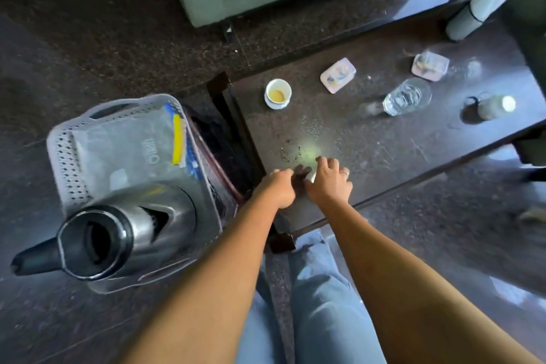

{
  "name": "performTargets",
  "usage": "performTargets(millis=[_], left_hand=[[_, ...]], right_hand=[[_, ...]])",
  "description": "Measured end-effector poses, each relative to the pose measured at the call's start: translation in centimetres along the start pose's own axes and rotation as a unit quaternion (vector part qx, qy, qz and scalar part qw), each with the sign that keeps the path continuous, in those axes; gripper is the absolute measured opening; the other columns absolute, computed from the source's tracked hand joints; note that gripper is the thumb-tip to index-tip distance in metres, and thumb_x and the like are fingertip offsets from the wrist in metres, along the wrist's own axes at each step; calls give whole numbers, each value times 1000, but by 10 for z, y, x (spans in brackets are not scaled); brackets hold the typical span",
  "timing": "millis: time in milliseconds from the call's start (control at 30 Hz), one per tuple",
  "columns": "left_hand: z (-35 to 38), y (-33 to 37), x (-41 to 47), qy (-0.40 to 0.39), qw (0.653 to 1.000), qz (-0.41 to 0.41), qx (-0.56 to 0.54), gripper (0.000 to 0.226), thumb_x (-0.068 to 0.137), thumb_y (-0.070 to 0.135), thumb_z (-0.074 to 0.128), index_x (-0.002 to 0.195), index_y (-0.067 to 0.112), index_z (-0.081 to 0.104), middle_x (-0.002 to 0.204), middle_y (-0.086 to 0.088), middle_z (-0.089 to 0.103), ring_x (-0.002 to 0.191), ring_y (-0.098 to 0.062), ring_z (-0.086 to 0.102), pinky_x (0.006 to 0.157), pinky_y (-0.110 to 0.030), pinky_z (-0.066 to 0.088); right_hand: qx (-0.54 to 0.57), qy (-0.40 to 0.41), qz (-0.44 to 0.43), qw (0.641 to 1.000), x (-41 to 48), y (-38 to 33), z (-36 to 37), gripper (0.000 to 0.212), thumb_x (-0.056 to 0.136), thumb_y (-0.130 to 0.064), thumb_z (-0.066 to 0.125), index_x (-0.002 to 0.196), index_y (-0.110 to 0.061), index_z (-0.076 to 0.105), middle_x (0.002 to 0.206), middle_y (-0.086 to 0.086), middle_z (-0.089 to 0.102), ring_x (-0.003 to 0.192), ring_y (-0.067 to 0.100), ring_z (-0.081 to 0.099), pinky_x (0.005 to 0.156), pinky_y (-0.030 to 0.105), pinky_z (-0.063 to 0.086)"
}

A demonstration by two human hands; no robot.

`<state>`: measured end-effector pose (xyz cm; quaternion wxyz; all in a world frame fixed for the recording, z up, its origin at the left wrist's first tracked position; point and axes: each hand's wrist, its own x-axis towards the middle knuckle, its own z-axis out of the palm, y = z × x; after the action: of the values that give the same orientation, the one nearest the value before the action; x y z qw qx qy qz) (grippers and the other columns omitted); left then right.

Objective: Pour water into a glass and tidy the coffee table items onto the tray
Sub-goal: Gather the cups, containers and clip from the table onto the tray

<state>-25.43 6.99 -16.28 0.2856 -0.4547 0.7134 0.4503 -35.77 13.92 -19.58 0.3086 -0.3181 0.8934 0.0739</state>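
Both hands are working close together at the near edge of the coffee table. The left hand is curling its fingers inward; I cannot tell whether it is gripping anything. The right hand is arching, fingertips down on the tabletop. A small pale thing is showing at its thumb, too blurred to tell if it is being pinched.

Just ahead of the hands, dark specks are lying scattered.

Count on the table:
- One glass is holding water and standing well to the right of the hands.
- One white cup is holding yellowish liquid.
- Two pink coasters are lying beyond the glass, the nearer coaster and the farther coaster. Something clear seems to be sitting on the farther one.
- One small capped bottle is standing right of the glass.
- One pale flask is standing at the far right.

One grey tray is sitting off the table's left end. One steel kettle is occupying its near part, and one clear bag is lying behind.
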Motion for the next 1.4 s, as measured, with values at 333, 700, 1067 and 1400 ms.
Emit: performTargets(millis=[333,700,1067,1400], left_hand=[[42,-9,26,-22,991,-56,-119,53,89,0,47,138,19,43,139,-9,49,126,-26,47,100,-32,42],[-86,-29,-26,176,968,-21,-178,54,87,-1,50,136,20,44,138,-6,52,126,-26,48,98,-31,41],[-185,-202,-140,234,915,-49,-325,54,90,-11,44,137,15,48,134,-9,54,123,-19,49,70,-15,43],[-138,-303,-136,174,888,-110,-411,59,90,-10,44,141,18,41,137,-10,54,104,-16,51,58,-19,35]], right_hand=[[-5,-76,-26,997,27,22,11,53,80,-22,68,125,-17,39,128,12,42,114,41,47,75,41,47],[158,35,-185,969,1,-101,-79,70,68,-48,70,124,-16,43,122,7,54,108,34,55,77,36,43],[61,4,-407,911,-76,-283,-75,65,68,-44,72,122,-21,43,119,7,53,106,31,56,85,35,46],[-94,-48,-449,887,-78,-344,4,70,72,-39,73,132,-23,39,129,8,53,114,32,54,79,36,46]])
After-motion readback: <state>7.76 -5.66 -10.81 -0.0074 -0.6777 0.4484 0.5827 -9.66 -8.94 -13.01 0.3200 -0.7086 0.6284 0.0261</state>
